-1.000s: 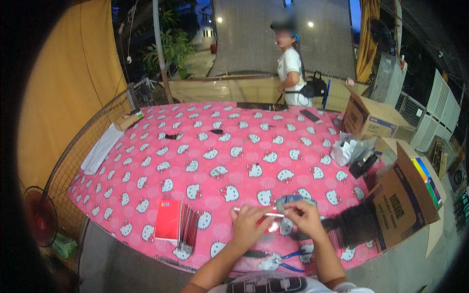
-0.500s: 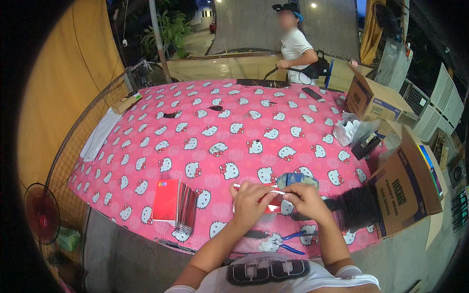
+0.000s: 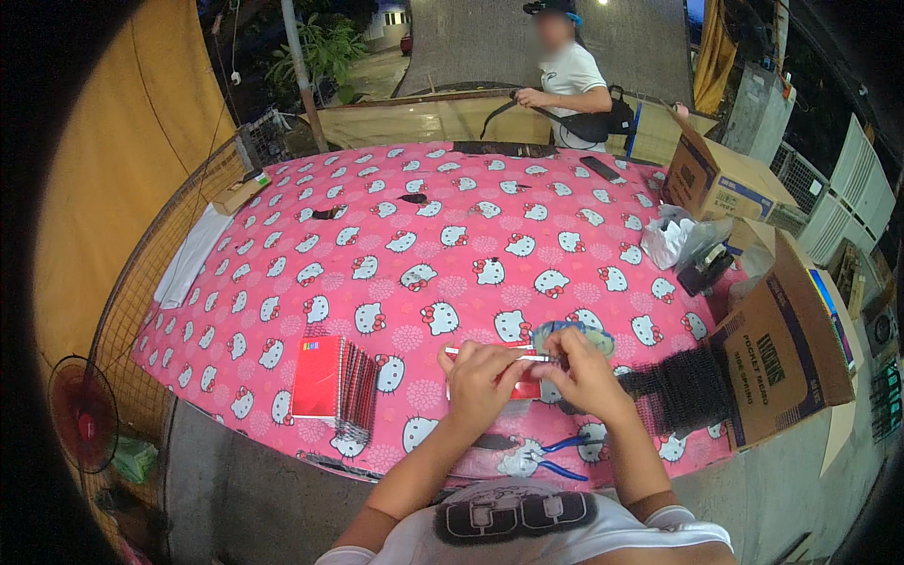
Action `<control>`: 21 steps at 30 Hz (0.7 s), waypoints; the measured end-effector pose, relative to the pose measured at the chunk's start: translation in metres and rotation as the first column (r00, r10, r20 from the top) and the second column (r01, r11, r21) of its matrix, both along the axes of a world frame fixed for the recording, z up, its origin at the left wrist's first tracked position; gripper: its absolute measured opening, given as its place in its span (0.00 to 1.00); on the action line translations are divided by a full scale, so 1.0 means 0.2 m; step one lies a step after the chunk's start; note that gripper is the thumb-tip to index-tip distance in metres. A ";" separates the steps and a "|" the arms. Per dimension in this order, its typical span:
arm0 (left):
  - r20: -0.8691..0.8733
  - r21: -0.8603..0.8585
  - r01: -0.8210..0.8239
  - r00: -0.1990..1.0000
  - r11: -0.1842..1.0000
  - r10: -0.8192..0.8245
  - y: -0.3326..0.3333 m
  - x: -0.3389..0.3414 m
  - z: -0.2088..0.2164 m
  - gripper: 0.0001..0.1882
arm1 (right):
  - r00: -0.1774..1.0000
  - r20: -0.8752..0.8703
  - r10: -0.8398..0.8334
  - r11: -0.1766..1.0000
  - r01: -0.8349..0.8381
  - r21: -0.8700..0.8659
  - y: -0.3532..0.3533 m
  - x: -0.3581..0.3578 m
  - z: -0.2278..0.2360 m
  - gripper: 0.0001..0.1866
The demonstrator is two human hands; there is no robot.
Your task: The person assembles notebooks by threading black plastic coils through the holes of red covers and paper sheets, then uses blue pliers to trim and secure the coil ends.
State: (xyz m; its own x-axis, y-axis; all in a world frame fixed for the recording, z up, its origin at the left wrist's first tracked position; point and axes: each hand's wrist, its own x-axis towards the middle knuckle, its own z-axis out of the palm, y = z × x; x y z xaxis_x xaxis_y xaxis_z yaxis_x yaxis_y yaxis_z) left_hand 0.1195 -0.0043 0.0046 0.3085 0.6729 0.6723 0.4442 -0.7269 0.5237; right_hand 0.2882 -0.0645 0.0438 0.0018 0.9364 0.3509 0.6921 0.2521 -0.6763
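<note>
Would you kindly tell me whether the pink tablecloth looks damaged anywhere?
Yes: the tablecloth looks torn. Two dark patches interrupt its pattern toward the far side, and a dark strip shows at its far edge, where pink should continue.

I wear this wide fisheye camera, left of a pair, on my head, looking down and forward across the worktop (image 3: 414, 311). My forearms (image 3: 414, 478) enter near six o'clock; my left hand (image 3: 483, 379) and right hand (image 3: 582, 375) sit close, around five; the worktop's far edge lies at twelve.
</note>
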 end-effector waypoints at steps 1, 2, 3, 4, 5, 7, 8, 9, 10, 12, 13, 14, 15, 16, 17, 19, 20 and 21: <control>-0.002 0.006 0.000 1.000 1.000 0.000 0.00 0.01 0.00 0.08 | 0.998 0.067 0.002 0.996 -0.008 0.089 0.01 0.01 -0.03 0.11; -0.008 0.008 0.005 1.000 1.000 -0.005 0.00 0.01 0.01 0.08 | 0.991 0.134 -0.002 0.984 -0.022 0.176 0.02 0.02 -0.05 0.11; -0.017 0.009 0.000 1.000 1.000 0.001 -0.01 0.00 0.01 0.08 | 0.994 0.113 0.003 0.992 -0.017 0.124 0.02 0.02 -0.05 0.10; -0.025 0.009 -0.005 1.000 1.000 0.006 -0.01 0.00 0.01 0.08 | 0.996 0.092 0.006 0.997 -0.013 0.071 0.03 0.02 -0.05 0.09; -0.026 0.008 -0.006 1.000 1.000 0.006 -0.01 0.00 0.01 0.08 | 0.997 0.071 0.008 1.000 -0.009 0.019 0.03 0.02 -0.04 0.09; -0.026 0.007 -0.004 1.000 1.000 0.004 -0.01 -0.01 0.01 0.08 | 0.996 0.090 -0.006 0.996 -0.002 0.086 0.02 0.00 -0.02 0.09; -0.031 0.008 -0.001 1.000 1.000 0.001 -0.01 -0.01 0.02 0.08 | 0.995 0.099 -0.014 0.993 0.002 0.120 0.02 -0.01 -0.01 0.10; -0.035 0.007 0.005 0.999 1.000 -0.004 -0.02 -0.01 0.02 0.08 | 0.995 0.096 -0.014 0.995 0.004 0.097 0.02 -0.01 -0.01 0.09; -0.040 0.006 0.010 0.999 1.000 -0.010 -0.02 -0.01 0.02 0.08 | 0.996 0.092 -0.013 0.997 0.006 0.074 0.02 -0.01 -0.02 0.08; -0.038 -0.023 0.030 0.999 0.999 -0.031 -0.01 -0.02 0.02 0.08 | 0.997 0.082 -0.014 0.997 0.008 0.071 0.02 -0.02 -0.02 0.08; -0.036 -0.037 0.041 0.998 0.998 -0.042 -0.01 -0.03 0.02 0.09 | 0.997 0.076 -0.015 0.996 0.008 0.090 0.02 -0.03 -0.01 0.08; -0.042 -0.031 0.048 0.998 0.998 -0.050 -0.01 -0.04 0.02 0.09 | 0.997 0.069 -0.016 0.994 0.008 0.109 0.02 -0.03 -0.01 0.08; -0.049 -0.024 0.054 0.997 0.998 -0.055 -0.01 -0.04 0.02 0.09 | 0.996 0.085 0.000 0.994 -0.009 0.113 0.02 -0.03 -0.02 0.08; -0.055 -0.017 0.059 0.997 0.998 -0.060 -0.01 -0.05 0.03 0.09 | 0.995 0.100 0.015 0.993 -0.027 0.117 0.03 -0.02 -0.02 0.08; -0.051 -0.020 0.062 0.997 0.998 -0.063 -0.02 -0.05 0.03 0.09 | 0.993 0.116 0.030 0.992 -0.044 0.121 0.03 -0.02 -0.03 0.09; -0.042 -0.026 0.069 0.997 0.997 -0.070 -0.02 -0.04 0.05 0.09 | 0.995 0.090 -0.044 0.993 0.033 0.113 0.01 -0.05 0.00 0.08; -0.053 -0.031 0.063 0.996 0.998 -0.065 -0.03 -0.04 0.05 0.09 | 0.994 0.078 -0.081 0.991 0.073 0.109 0.00 -0.06 0.00 0.08; -0.064 -0.036 0.058 0.996 0.998 -0.060 -0.03 -0.04 0.05 0.09 | 0.992 0.069 -0.105 0.989 0.097 0.112 0.00 -0.07 0.00 0.08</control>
State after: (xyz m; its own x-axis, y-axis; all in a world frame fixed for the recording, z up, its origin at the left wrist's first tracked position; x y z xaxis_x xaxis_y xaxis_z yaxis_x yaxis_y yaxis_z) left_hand 0.1113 -0.0111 0.0138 0.3910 0.6740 0.6268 0.4348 -0.7355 0.5196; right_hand 0.2733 -0.0642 0.0429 0.0648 0.8892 0.4528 0.7654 0.2469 -0.5943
